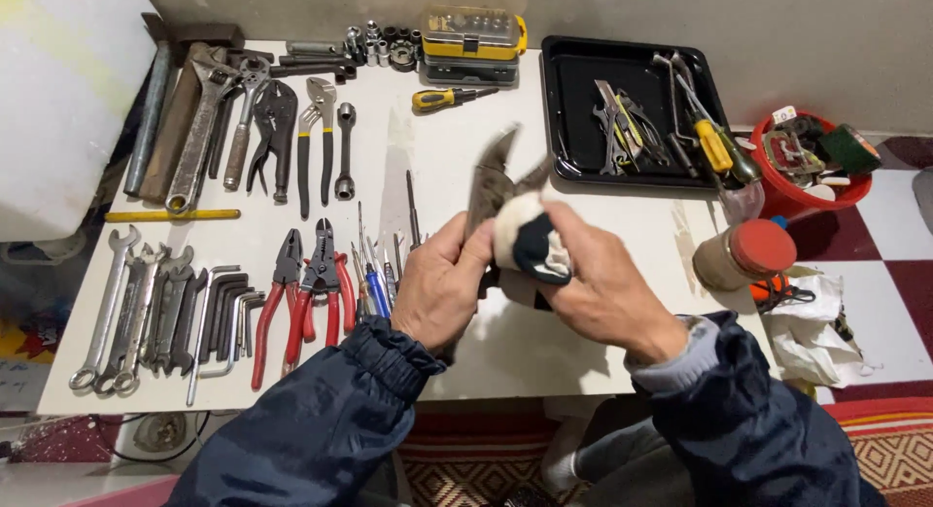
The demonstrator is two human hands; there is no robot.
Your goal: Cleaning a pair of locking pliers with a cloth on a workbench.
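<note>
Item: pliers, dark metal, held above centre of white table, jaws pointing up and away. Left hand clenched round handles; right hand pinching white-and-dark cloth against tool body. Step in hand, by judgement: wiping tool w/ cloth, midway. Next move would call for steady left grip while cloth travelled along metal, then a free slot on table. Adjacent: red-handled pliers, wrench row, black tray w/ mixed tools, red-lidded jar. Obscured: pliers' handles and pivot behind hands and cloth; blur on jaws; exact type not determinable.
</note>
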